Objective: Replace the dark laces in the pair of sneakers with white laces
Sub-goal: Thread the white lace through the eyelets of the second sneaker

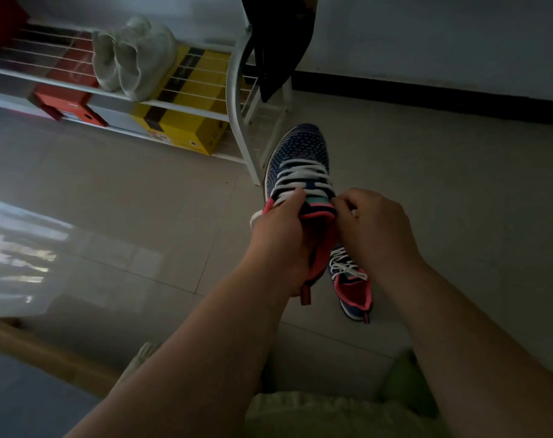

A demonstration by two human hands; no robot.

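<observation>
White-laced sneaker [297, 172], toe pointing away, collar nearest: left hand [278, 238] fingers clasp collar, right hand [373, 226] fingers pinch lace end beside tongue.

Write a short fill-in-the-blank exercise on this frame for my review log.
1. The laces on the held sneaker are ____ in colour.
2. The second sneaker lies on the ____.
3. The left hand and the right hand both grip the raised ____.
4. Under the white shoe rack sits a ____ box beside the red one.

Missing words: white; floor; sneaker; yellow
</observation>
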